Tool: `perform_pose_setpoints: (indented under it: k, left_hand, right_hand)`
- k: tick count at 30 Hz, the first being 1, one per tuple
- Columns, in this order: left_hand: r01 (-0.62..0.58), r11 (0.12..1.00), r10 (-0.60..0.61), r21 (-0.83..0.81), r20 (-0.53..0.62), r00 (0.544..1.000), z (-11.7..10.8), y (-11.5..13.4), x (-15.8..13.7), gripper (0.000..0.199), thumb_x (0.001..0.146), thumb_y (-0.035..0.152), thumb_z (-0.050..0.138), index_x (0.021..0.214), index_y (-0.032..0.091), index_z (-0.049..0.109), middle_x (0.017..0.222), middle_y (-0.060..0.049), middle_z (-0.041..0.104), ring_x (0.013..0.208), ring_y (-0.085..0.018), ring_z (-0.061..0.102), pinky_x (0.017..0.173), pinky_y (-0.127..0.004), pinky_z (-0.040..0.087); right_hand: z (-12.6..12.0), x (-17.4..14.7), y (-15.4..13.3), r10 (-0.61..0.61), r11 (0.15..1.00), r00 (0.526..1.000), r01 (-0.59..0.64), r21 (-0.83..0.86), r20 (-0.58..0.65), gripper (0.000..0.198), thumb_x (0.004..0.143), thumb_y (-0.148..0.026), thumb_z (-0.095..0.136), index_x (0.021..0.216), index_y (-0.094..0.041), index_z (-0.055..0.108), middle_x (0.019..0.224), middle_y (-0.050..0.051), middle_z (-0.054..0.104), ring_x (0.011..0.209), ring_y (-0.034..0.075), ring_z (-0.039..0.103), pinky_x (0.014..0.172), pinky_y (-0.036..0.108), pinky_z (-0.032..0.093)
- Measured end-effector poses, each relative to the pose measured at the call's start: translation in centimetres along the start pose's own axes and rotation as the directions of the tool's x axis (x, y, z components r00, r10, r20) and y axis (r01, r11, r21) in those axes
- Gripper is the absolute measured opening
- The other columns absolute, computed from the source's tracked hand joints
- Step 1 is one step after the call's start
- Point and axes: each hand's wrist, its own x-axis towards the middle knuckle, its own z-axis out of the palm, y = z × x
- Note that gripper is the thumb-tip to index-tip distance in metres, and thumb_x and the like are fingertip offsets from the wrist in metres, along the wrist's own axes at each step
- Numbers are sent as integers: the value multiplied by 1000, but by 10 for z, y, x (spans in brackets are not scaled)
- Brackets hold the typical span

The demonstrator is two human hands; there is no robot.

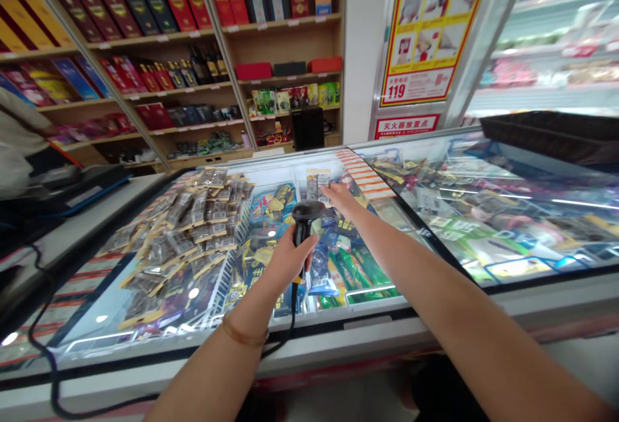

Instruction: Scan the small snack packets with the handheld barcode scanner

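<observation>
Held a black handheld scanner (302, 231) by its grip in the left hand (290, 258), with fingers wrapped round the handle and the head uppermost. Trailed a dark cord (293, 306) from the foot of that handle. Wore a thin bracelet (244, 332) on the left wrist. Pinched a small packet (316, 185) at its right edge with the right hand (341, 198), just beyond the scanner head, over the glass-topped freezer (333, 343) (resting on the glass or raised above: could not tell). Heaped many similar packets (193, 232) at left, well apart from the single one. Stored coloured bags (273, 200) beneath the glass, below both hands. Placed a long dark tray (541, 140) on the glass-topped section at far right. Ranged boxes (176, 4) along the wooden shelves (280, 38) behind. Mounted a red-and-yellow poster (425, 26) beside those shelves. Included another person's pale sleeve (17, 119) at the left edge.
</observation>
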Motion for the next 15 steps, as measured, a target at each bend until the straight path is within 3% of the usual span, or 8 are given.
perform_pose_setpoints:
  k: [4,15]
  left_hand:
    - [1,1000,-2,21,29,1000,1,0,-2,34,81,47,67,89,23,44,49,10,51,37,-10,45,42,-23,37]
    - [19,1000,-20,25,65,998,4,5,-5,38,80,49,67,90,24,42,47,11,48,37,-10,44,43,-22,35]
  right_hand:
    - [1,1,0,60,996,998,-59,72,-19,48,72,-66,69,79,-18,61,69,0,64,71,17,60,64,26,45]
    - [1,3,3,33,991,999,-32,132,-6,51,63,-68,71,76,-21,58,69,-1,62,71,17,59,62,27,45]
